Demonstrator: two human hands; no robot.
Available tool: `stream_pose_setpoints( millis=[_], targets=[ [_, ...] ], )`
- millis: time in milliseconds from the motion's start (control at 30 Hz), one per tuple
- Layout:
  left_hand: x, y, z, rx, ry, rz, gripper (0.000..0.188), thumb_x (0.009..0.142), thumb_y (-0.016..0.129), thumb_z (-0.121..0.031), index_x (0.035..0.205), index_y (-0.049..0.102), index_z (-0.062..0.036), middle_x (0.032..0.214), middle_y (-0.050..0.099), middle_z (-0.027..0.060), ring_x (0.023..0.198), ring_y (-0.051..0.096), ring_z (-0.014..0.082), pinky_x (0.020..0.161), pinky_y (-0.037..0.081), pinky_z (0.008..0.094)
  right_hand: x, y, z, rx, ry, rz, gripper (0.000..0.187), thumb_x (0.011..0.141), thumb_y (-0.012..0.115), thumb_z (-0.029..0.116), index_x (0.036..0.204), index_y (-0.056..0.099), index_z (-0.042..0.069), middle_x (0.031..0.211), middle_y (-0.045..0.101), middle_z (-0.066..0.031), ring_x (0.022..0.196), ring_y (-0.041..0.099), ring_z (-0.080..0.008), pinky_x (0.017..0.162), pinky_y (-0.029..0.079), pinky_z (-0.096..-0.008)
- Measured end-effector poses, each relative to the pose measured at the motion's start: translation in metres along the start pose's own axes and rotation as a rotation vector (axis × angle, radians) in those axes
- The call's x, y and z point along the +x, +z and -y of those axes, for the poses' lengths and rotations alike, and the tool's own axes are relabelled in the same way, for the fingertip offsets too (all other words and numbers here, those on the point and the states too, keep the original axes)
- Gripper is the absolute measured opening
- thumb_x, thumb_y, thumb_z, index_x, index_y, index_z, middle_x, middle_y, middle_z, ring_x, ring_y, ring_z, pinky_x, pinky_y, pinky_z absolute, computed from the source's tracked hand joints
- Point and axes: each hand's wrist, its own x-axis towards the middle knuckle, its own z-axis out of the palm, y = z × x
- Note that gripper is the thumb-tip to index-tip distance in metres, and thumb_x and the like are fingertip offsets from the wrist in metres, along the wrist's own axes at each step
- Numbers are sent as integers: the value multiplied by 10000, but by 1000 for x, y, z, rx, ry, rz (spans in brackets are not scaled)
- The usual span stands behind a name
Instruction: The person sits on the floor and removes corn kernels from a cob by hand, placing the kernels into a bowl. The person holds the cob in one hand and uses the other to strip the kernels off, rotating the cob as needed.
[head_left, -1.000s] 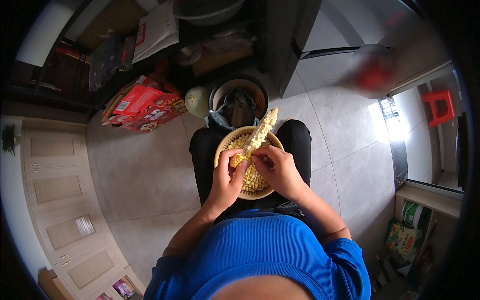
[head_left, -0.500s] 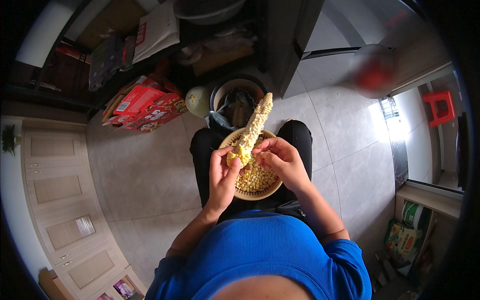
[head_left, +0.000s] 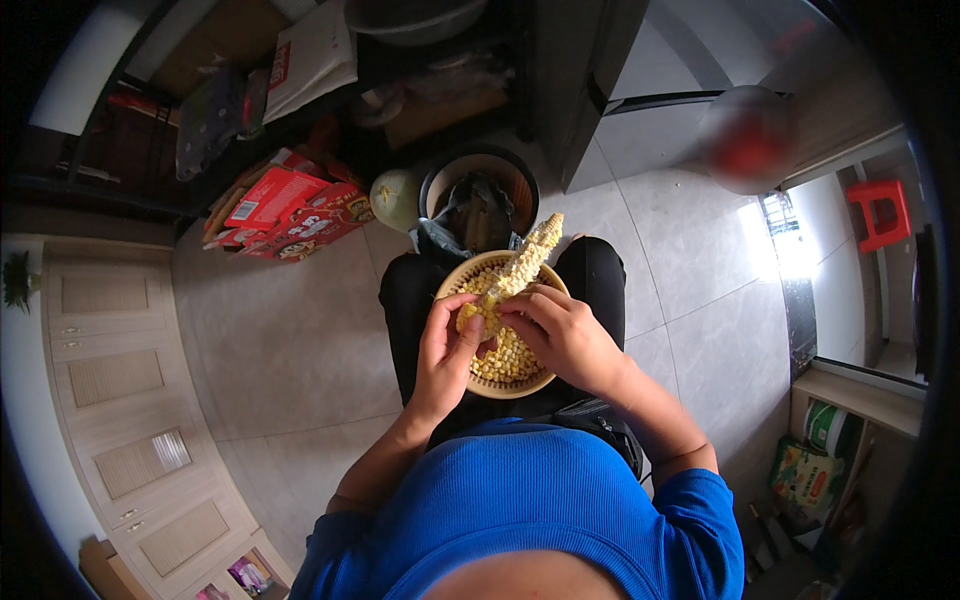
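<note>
A corn cob [head_left: 535, 250], mostly stripped, slants up and to the right over a round tan basket [head_left: 500, 393]. Yellow kernels remain at its near end. My left hand [head_left: 443, 350] is closed round that near end, thumb on top. With its fingers pressed together, my right hand [head_left: 572, 338] grips the cob's side just right of the left fingertips; those fingertips are partly hidden. Loose corn kernels [head_left: 508, 362] fill much of the basket, which rests on my lap between my black-trousered legs.
Beyond my knees stands a bin [head_left: 525, 185] with a dark bag in it. Beside it sit a pale green melon [head_left: 396, 197] and a red carton [head_left: 290, 215]. A dark shelf lies behind; cabinets [head_left: 115, 380] line the left. A red stool [head_left: 880, 217] appears far right.
The cob has tipped lower, its far end swinging right and toward me. My right hand has turned over it, with its back now more upward. My left hand keeps its hold.
</note>
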Motion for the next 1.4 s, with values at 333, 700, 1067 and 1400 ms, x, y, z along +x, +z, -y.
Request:
stream_pose_setpoints(
  millis=[333,700,1067,1400],
  targets=[
    [-3,5,5,259,205,-48,248,915,472,-123,1128,411,-12,969,501,49,812,503,58,673,469,201,2,7,6,79,185,-44,106,787,591,18,887,575,-13,799,595,-139,715,613,-284,621,493,-323],
    [-3,5,8,390,225,-89,258,887,507,-80,1113,420,9,951,530,78,823,526,95,682,464,218,3,7,4,81,230,-39,107,786,602,28,875,576,-24,765,601,-126,668,625,-202,608,491,-268],
    [4,3,10,203,252,-75,272,871,520,-34,1116,415,21,1032,530,102,899,542,134,750,446,225,2,18,-5,445,518,-54,77,798,593,11,817,538,-40,758,561,-10,686,527,-36,592,449,-182],
    [8,-1,-14,-170,15,-11,265,896,511,-127,1122,426,-16,999,543,64,822,536,104,697,449,231,-1,8,-18,1119,714,-74,125,866,480,28,980,514,-13,824,546,-31,704,505,-68,634,419,-185]
  ],
)
